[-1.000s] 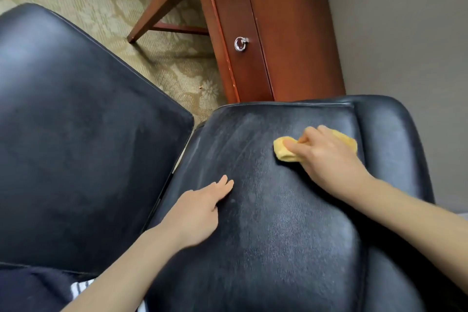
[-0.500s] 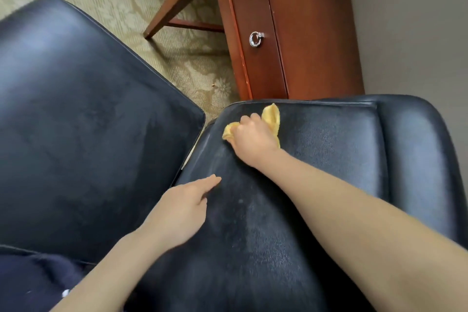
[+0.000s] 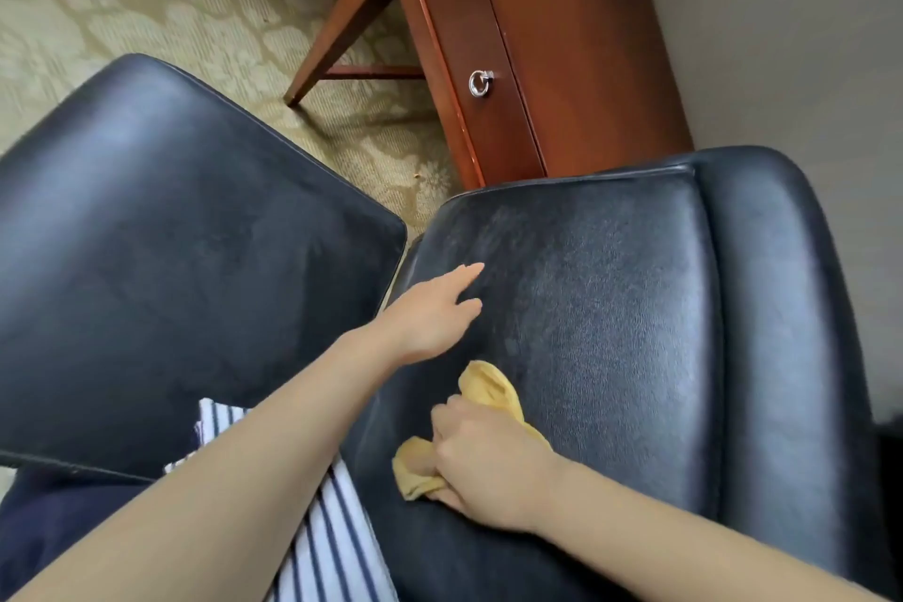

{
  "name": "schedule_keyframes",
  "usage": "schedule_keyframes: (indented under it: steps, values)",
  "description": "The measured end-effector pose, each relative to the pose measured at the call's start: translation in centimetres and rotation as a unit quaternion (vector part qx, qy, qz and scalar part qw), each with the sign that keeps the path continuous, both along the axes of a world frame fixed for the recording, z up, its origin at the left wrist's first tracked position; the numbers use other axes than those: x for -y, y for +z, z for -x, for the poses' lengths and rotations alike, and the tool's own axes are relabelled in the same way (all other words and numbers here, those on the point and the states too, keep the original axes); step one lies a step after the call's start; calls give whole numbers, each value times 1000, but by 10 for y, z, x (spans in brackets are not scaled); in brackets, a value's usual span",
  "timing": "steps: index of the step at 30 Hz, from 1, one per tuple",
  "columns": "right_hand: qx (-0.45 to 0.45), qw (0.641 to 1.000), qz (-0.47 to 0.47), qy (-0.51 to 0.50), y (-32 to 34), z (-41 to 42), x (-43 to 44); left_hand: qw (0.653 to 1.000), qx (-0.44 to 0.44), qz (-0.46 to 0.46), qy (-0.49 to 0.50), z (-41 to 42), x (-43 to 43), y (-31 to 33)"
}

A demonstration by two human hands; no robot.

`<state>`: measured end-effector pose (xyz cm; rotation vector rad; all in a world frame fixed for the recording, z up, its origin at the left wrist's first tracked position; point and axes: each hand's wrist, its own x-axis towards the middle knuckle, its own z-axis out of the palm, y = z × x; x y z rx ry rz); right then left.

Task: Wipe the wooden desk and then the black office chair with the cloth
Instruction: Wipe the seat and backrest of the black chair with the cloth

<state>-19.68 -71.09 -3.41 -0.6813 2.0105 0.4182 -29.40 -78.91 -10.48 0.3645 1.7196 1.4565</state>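
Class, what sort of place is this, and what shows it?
Probably a hotel room or home office: patterned carpet, a wooden desk with a ring pull, and a black padded office chair.

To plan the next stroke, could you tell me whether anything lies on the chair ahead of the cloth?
Yes: the left hand rests on the chair panel just above the yellow cloth that the right hand grips; nothing else lies on the panel.

Both forearms bare, reaching in from the lower corners. The left hand (image 3: 430,318) is farther out: palm down, fingers straight, laid on the black chair (image 3: 611,308). The right hand (image 3: 488,469) is nearer the body: knuckles up, fingers curled round the bunched yellow cloth (image 3: 488,389).
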Motion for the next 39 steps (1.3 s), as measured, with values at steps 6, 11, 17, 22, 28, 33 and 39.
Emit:
schedule_keyframes:
  steps: [6, 11, 17, 22, 28, 33, 39]
  values:
    - [-68, 997, 46, -13, 92, 0, -45, 995, 77, -17, -57, -28, -34, -5]
    - [-247, 969, 13, -2, 130, 57, -95, 996, 47, 9, -71, -43, -42, -15]
    - [-334, 937, -106, -12, 89, 142, -119, 998, 32, -4, -46, -45, -38, -17]
    - [-352, 928, -120, -25, 27, 193, -111, 997, 31, -57, 52, -53, -24, -25]
    - [-316, 931, -180, -31, -59, 236, -84, 984, 87, -59, 144, -75, 2, -51]
    - [-283, 937, -205, 2, -126, 233, -58, 963, 145, -25, 227, -80, 28, -80]
    - [-168, 963, -204, 52, -179, 175, -37, 957, 142, -13, 254, -72, 53, -96]
